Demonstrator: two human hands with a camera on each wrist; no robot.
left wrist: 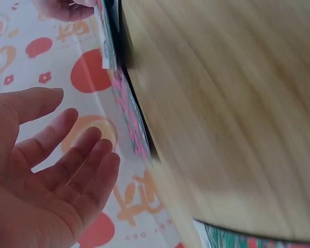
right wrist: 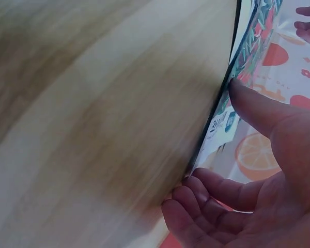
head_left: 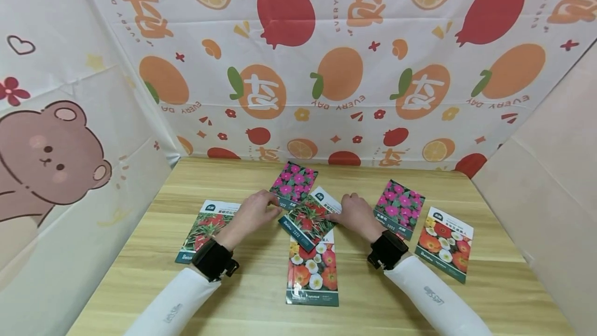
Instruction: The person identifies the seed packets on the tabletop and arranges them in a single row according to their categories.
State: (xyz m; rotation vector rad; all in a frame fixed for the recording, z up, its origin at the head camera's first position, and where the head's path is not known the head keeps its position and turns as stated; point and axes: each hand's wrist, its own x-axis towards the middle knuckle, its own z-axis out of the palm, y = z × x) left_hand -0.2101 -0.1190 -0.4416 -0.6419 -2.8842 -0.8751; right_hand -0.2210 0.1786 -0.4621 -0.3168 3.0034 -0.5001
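A seed packet with red flowers and green leaves (head_left: 305, 222) lies tilted at the table's middle, partly over a long packet of red, white and orange flowers (head_left: 312, 271). My right hand (head_left: 356, 215) holds the tilted packet by its right edge. In the right wrist view the thumb (right wrist: 258, 106) touches the packet's edge (right wrist: 253, 46) and the curled fingertips (right wrist: 196, 194) sit at its lower rim. My left hand (head_left: 252, 214) hovers by the packet's left corner; the left wrist view shows this hand (left wrist: 51, 170) with relaxed fingers, holding nothing.
Other seed packets lie on the wooden table (head_left: 494, 284): a pink-flower one (head_left: 295, 183) behind the hands, another pink one (head_left: 399, 206) at right, a mixed-flower one (head_left: 445, 242) far right, a green-leaf one (head_left: 205, 229) at left. Printed cloth walls (head_left: 326, 66) close in three sides.
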